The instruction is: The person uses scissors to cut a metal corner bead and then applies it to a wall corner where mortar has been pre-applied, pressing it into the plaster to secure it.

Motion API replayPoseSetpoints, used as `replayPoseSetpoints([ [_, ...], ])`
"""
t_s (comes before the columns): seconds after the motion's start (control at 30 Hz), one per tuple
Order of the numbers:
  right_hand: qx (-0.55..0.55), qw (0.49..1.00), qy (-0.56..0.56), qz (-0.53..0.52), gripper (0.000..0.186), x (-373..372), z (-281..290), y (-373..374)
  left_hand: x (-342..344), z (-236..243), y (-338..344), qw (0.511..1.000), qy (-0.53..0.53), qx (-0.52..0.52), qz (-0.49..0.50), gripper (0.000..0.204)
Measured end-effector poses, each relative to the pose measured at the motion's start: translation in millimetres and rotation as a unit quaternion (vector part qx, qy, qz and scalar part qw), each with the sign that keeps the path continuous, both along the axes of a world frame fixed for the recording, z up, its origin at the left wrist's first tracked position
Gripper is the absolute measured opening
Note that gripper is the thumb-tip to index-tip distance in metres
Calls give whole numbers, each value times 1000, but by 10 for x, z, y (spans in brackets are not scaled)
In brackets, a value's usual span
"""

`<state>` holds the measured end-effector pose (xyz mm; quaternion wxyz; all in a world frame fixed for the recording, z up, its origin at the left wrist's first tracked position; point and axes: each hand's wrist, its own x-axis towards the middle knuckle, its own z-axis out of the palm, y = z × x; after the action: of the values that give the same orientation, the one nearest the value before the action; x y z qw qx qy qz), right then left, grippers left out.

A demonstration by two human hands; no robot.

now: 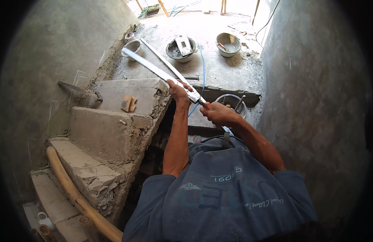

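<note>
My left hand point(179, 91) is wrapped round a long, pale metal strip point(154, 69) that slants up to the far left. A second, thinner pale strip point(164, 59) runs beside it, and the two come together near my hands. My right hand point(219, 114) is closed round a short dark piece point(201, 102) where the strips meet; whether this is a tool handle or part of the strips I cannot tell. A small pale end point(227, 130) shows just below my right hand.
Rough concrete steps point(110, 125) descend at left, with a handsaw point(81, 92), a broken brick piece point(129, 103) and a bamboo pole point(73, 197). Several buckets stand on the far slab, including a mortar bucket point(174, 51) and another bucket point(231, 45). A blue hose point(203, 64) crosses the slab edge. Walls flank both sides.
</note>
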<state>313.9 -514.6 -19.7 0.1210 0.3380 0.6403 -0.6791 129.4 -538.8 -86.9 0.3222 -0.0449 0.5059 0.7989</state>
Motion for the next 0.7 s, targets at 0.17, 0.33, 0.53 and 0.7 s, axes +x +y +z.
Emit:
replayPoseSetpoints([
  [0.17,297,952,31,73,44,-149,-9,-173,32,195,-29,995,82,-36,44,49],
  [0.33,313,947,14,71,37,-257,12,-259,-122,145,-83,997,29,-15,74,48],
  [0.53,320,936,-15,147,37,275,617,-238,-655,-36,-236,978,-120,64,158,41],
  [0.7,373,925,55,57,40,587,227,34,-1042,101,-450,947,-223,222,66,48],
])
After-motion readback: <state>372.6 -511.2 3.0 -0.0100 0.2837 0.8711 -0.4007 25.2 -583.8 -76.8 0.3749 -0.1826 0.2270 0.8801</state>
